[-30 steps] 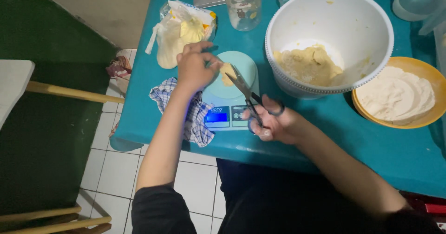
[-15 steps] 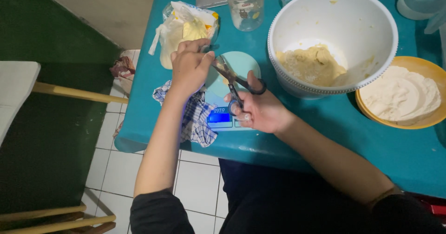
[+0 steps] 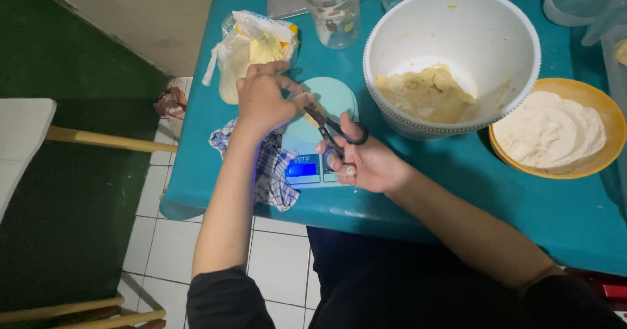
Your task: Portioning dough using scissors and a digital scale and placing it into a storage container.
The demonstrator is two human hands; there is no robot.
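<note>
The right hand [image 3: 366, 162] grips black scissors [image 3: 333, 130] over the scale [image 3: 323, 139]; left hand [image 3: 264, 97] pinches dough.

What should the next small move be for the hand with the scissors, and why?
Probably closing the scissors to snip the dough piece. The right hand has its fingers in the handles, the blades point at the piece, and the left hand pinches it just above the kitchen scale.

Teal table [image 3: 457, 192]: scale [image 3: 320, 133], bowls, cloth [image 3: 268, 172].
</note>
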